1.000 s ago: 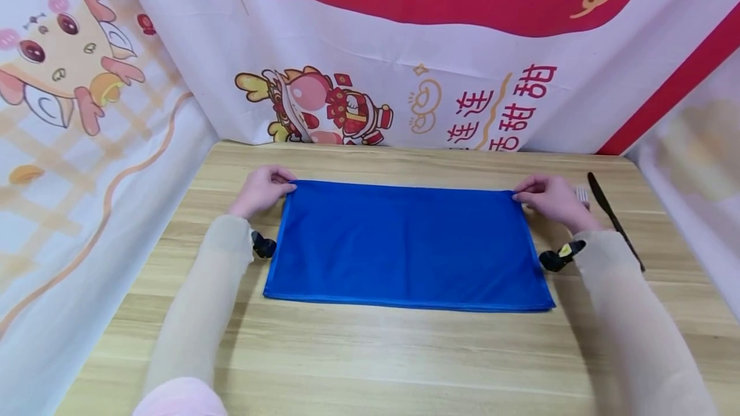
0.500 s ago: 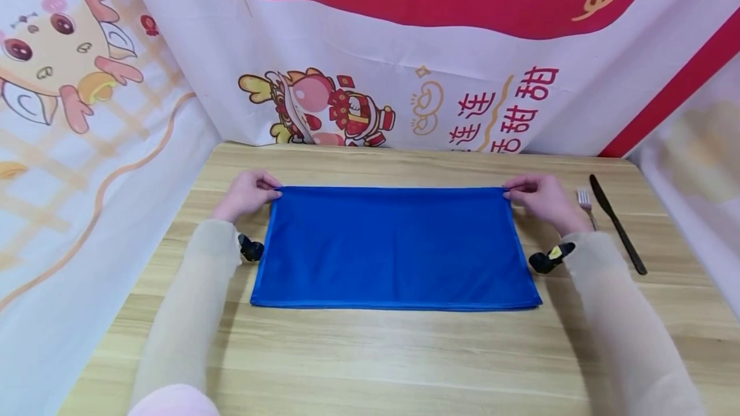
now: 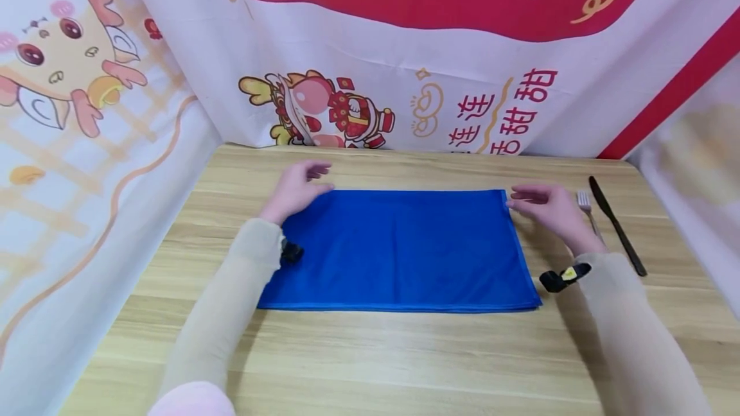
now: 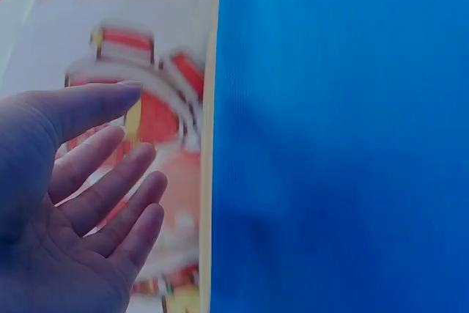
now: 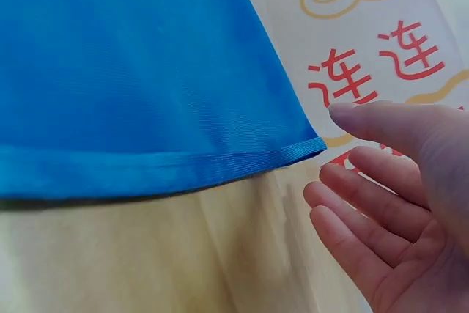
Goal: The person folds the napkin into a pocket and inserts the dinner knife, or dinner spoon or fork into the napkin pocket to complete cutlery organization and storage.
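Observation:
A folded blue cloth (image 3: 399,249) lies flat on the table, with a crease down its middle and layered edges along the near side. My left hand (image 3: 296,190) hovers over its far left corner, hiding that corner; in the left wrist view the fingers (image 4: 117,188) are spread and hold nothing. By the far right corner is my right hand (image 3: 546,207). The right wrist view shows its relaxed fingers (image 5: 366,210) just off the cloth's corner (image 5: 311,148), with nothing between thumb and fingers.
Right of the cloth, a fork (image 3: 585,203) lies partly behind the right wrist, beside a dark knife (image 3: 617,226). The wooden table (image 3: 393,358) meets a printed white curtain (image 3: 405,82) at the back, with more printed fabric at both sides.
Both hands have let go of the cloth's far corners. The left hand has moved right over the cloth; the right has shifted slightly. Half a second ago, the cloth was moved slightly left.

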Demonstrator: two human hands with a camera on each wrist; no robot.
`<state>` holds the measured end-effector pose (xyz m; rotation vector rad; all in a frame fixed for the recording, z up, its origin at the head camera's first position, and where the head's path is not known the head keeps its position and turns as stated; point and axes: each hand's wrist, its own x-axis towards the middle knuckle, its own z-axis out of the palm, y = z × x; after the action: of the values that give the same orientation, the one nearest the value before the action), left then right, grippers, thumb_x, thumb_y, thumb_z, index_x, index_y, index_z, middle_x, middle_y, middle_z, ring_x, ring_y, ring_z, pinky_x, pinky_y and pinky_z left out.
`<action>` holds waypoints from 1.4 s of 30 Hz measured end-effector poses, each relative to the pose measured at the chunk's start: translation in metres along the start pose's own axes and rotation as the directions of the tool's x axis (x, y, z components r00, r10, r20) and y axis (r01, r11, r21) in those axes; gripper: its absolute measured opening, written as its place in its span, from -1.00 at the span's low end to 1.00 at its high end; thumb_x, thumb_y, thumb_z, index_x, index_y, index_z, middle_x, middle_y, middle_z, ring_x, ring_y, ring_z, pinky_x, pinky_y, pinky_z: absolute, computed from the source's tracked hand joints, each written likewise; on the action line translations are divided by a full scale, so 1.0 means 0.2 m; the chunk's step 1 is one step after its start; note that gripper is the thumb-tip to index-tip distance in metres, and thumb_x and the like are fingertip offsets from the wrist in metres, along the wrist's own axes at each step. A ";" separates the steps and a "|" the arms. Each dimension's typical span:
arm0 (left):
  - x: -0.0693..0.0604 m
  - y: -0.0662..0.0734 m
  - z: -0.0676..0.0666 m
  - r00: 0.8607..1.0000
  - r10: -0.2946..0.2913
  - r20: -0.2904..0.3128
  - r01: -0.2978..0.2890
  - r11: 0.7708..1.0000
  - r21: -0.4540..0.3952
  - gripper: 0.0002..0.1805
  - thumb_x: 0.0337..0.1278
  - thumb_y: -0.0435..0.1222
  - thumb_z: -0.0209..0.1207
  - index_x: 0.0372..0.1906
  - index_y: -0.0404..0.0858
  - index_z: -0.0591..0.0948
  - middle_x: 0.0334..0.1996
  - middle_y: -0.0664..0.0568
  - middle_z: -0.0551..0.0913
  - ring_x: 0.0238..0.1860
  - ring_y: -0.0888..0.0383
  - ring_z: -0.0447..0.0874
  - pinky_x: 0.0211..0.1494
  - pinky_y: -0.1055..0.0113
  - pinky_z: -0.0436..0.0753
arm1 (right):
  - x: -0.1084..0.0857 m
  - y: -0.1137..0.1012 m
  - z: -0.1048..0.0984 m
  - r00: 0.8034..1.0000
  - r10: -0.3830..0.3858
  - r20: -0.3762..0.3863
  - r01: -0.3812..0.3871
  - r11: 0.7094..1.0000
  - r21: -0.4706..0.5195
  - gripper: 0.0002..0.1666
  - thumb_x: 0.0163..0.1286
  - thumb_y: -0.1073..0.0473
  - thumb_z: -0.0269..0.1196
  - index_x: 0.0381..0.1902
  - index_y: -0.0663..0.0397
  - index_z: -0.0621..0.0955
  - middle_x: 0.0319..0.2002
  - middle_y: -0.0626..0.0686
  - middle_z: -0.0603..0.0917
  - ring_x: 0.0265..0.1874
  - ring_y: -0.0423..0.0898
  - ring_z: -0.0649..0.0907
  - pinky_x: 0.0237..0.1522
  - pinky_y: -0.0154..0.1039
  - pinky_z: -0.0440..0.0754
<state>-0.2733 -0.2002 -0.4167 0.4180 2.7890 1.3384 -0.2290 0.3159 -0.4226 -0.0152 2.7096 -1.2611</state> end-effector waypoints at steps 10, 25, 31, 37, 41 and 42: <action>0.07 0.30 0.45 0.976 0.149 0.156 -0.135 0.986 -0.097 -0.52 0.36 -0.24 0.32 0.31 -0.24 0.56 0.19 -0.12 0.63 0.20 -0.03 0.57 0.29 0.03 0.50 | -0.24 0.05 0.00 1.000 -0.024 0.002 0.024 0.999 -0.039 -0.28 0.41 -0.18 0.34 0.32 0.19 0.56 0.15 0.23 0.67 0.11 0.16 0.65 -0.09 -0.55 0.54; 0.18 0.62 0.89 0.918 0.289 0.270 -0.255 0.955 -0.155 -0.52 0.37 -0.16 0.31 0.30 -0.22 0.57 0.17 -0.04 0.64 0.17 0.12 0.56 0.22 0.24 0.53 | -0.53 0.11 0.04 0.997 -0.075 -0.017 0.074 0.995 -0.062 -0.42 0.39 0.02 0.41 0.21 0.28 0.61 -0.02 0.23 0.74 -0.13 0.01 0.74 -0.18 -0.46 0.63; 0.30 0.74 0.94 0.913 0.270 0.307 -0.244 0.962 -0.120 -0.51 0.39 -0.17 0.29 0.34 -0.19 0.55 0.20 -0.01 0.63 0.18 0.11 0.55 0.20 0.34 0.52 | -0.58 0.12 0.08 0.994 -0.102 -0.032 0.101 0.995 -0.027 -0.57 0.36 0.19 0.43 0.09 0.33 0.66 -0.18 0.17 0.76 -0.29 -0.11 0.73 -0.30 -0.37 0.67; 0.41 0.81 1.00 0.918 0.259 0.302 -0.245 0.966 -0.084 -0.55 0.39 -0.19 0.29 0.31 -0.15 0.58 0.19 -0.01 0.63 0.19 0.08 0.55 0.19 0.38 0.49 | -0.62 0.12 0.09 1.000 0.001 -0.006 -0.001 1.000 -0.017 -0.57 0.39 0.06 0.42 0.06 0.26 0.69 -0.27 0.08 0.75 -0.38 -0.05 0.67 -0.46 -0.26 0.65; 0.44 0.81 1.05 0.926 0.241 0.291 -0.229 0.971 -0.076 -0.56 0.38 -0.19 0.29 0.30 -0.15 0.58 0.18 0.02 0.63 0.17 0.09 0.56 0.16 0.39 0.50 | -0.64 0.11 0.10 1.000 0.011 0.004 -0.011 1.000 -0.015 -0.58 0.37 0.06 0.44 0.01 0.28 0.70 -0.33 0.06 0.75 -0.42 -0.03 0.67 -0.47 -0.24 0.65; 0.45 0.81 1.06 0.927 0.235 0.293 -0.225 0.972 -0.071 -0.55 0.38 -0.19 0.29 0.31 -0.16 0.58 0.18 0.02 0.63 0.17 0.10 0.56 0.16 0.40 0.50 | -0.65 0.10 0.11 1.000 0.017 0.008 -0.017 1.000 -0.015 -0.59 0.36 0.07 0.44 -0.01 0.28 0.70 -0.34 0.05 0.75 -0.43 -0.03 0.67 -0.47 -0.24 0.66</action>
<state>-0.2941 0.0805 -0.4178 0.8907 2.5219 1.2368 -0.0968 0.3221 -0.4347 0.0010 2.7068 -1.2332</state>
